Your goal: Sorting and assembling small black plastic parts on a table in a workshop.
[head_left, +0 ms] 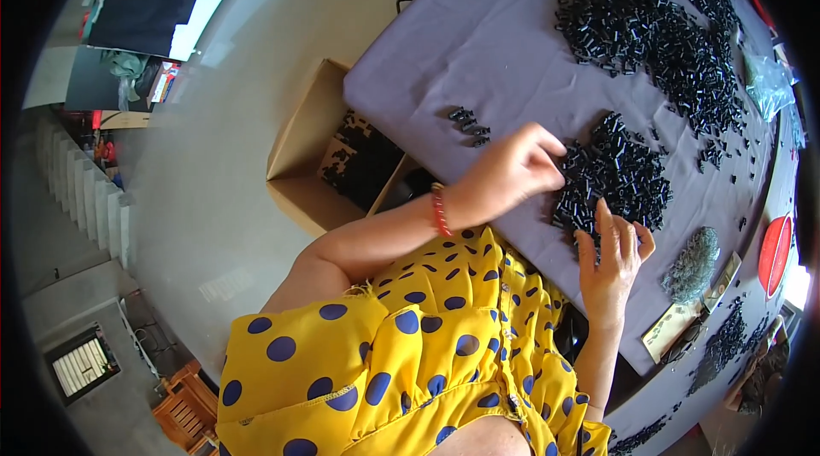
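A heap of small black tube-shaped plastic pieces (617, 167) lies on the cloth-covered table in front of me. My left hand (512, 172), with a red bracelet at its wrist, is at the heap's left side. Its thumb and fingers are drawn together; whatever they pinch is too small to make out. My right hand (613, 261) rests at the near edge of the heap, fingers apart, their tips touching or just over the pieces. Left of the heap, a short row of several black pieces (469, 125) lies set apart on the cloth.
A far larger spread of black pieces (649, 38) covers the table's far side. Below the left table edge stands an open cardboard box (299, 149) with black pieces inside. To the right are a grey mesh bundle (694, 264), clear plastic bag (767, 87) and red basket (776, 256).
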A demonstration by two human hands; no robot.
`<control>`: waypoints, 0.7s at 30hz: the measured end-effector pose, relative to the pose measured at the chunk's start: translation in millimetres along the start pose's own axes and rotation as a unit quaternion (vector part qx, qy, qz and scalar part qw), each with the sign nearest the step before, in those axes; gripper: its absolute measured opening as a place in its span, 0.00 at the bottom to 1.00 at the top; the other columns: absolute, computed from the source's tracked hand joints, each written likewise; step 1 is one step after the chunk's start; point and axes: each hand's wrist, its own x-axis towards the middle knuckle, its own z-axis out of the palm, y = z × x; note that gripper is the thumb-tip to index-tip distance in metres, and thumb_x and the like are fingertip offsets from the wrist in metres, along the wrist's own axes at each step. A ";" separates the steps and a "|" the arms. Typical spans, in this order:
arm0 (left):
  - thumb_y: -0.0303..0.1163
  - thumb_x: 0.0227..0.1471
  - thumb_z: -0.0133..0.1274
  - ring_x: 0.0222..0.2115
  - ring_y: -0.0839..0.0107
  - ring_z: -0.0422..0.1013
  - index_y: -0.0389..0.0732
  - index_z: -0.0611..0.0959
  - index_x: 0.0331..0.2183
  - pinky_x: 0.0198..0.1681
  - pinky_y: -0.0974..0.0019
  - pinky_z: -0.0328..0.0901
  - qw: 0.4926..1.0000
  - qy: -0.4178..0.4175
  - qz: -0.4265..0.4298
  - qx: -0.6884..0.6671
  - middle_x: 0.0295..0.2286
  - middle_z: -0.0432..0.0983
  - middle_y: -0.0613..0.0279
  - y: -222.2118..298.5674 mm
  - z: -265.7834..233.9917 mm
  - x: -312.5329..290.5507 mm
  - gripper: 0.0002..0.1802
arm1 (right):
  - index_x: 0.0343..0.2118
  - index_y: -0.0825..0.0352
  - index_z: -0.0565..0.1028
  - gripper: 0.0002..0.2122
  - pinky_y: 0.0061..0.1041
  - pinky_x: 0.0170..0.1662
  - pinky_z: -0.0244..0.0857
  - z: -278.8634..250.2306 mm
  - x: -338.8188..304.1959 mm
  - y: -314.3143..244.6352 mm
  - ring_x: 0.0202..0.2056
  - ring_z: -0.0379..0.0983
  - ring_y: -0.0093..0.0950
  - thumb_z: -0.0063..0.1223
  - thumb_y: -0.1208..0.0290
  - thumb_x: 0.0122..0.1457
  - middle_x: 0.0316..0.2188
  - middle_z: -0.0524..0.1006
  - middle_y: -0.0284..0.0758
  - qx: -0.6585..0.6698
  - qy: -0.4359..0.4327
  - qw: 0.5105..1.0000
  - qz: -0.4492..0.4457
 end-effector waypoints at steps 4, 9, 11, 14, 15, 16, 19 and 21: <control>0.24 0.53 0.63 0.32 0.75 0.77 0.35 0.83 0.37 0.37 0.71 0.72 0.919 0.226 0.146 0.289 0.31 0.82 0.61 -3.2 -63.6 10.7 0.08 | 0.49 0.64 0.79 0.17 0.39 0.58 0.56 4.2 -11.0 11.4 0.36 0.74 0.27 0.62 0.79 0.56 0.34 0.77 0.30 -0.007 0.029 1.000 -0.010; 0.24 0.51 0.64 0.32 0.65 0.78 0.34 0.84 0.35 0.39 0.65 0.72 0.861 0.258 0.124 0.420 0.30 0.79 0.56 -12.6 -105.5 8.9 0.07 | 0.46 0.64 0.80 0.15 0.38 0.58 0.57 8.3 -10.5 9.4 0.34 0.75 0.26 0.60 0.81 0.56 0.31 0.77 0.29 0.012 0.044 0.999 -0.007; 0.26 0.52 0.64 0.34 0.63 0.77 0.36 0.85 0.34 0.40 0.63 0.71 0.856 0.237 0.097 0.448 0.30 0.79 0.54 -12.9 -106.0 6.4 0.07 | 0.46 0.64 0.81 0.14 0.38 0.57 0.57 6.1 -9.4 7.7 0.34 0.74 0.26 0.60 0.81 0.56 0.31 0.76 0.30 0.011 0.054 0.998 -0.004; 0.28 0.54 0.61 0.37 0.57 0.75 0.40 0.86 0.33 0.43 0.57 0.70 0.846 0.225 0.096 0.474 0.31 0.80 0.57 -9.8 -104.0 3.7 0.04 | 0.45 0.64 0.81 0.13 0.38 0.57 0.57 5.0 -11.0 9.7 0.34 0.74 0.27 0.60 0.80 0.56 0.30 0.76 0.30 0.002 0.069 0.998 0.000; 0.28 0.54 0.61 0.37 0.57 0.75 0.40 0.86 0.33 0.43 0.57 0.70 0.847 0.222 0.097 0.473 0.31 0.80 0.57 -10.9 -105.4 4.1 0.04 | 0.45 0.64 0.81 0.13 0.38 0.57 0.57 4.7 -12.0 10.9 0.34 0.74 0.27 0.60 0.80 0.56 0.30 0.76 0.30 0.000 0.070 0.998 0.003; 0.28 0.54 0.60 0.37 0.56 0.75 0.40 0.86 0.34 0.43 0.57 0.70 0.849 0.220 0.108 0.468 0.31 0.80 0.56 -13.1 -108.2 4.1 0.04 | 0.45 0.64 0.81 0.13 0.38 0.57 0.57 4.9 -13.0 12.3 0.34 0.74 0.27 0.60 0.80 0.56 0.29 0.76 0.30 -0.002 0.075 0.997 0.004; 0.25 0.55 0.57 0.37 0.54 0.76 0.40 0.85 0.37 0.44 0.55 0.69 0.852 0.223 0.128 0.455 0.32 0.81 0.55 -12.4 -109.9 8.2 0.06 | 0.44 0.64 0.81 0.13 0.38 0.56 0.59 2.9 -16.9 16.6 0.34 0.74 0.27 0.61 0.81 0.56 0.29 0.76 0.31 -0.002 0.088 0.996 0.021; 0.25 0.55 0.57 0.36 0.54 0.76 0.40 0.84 0.39 0.44 0.55 0.69 0.817 0.260 0.146 0.494 0.32 0.81 0.56 -7.2 -98.2 8.2 0.08 | 0.44 0.63 0.81 0.13 0.37 0.55 0.59 4.5 -16.4 18.9 0.33 0.74 0.27 0.62 0.82 0.55 0.28 0.77 0.30 0.004 0.108 0.994 0.027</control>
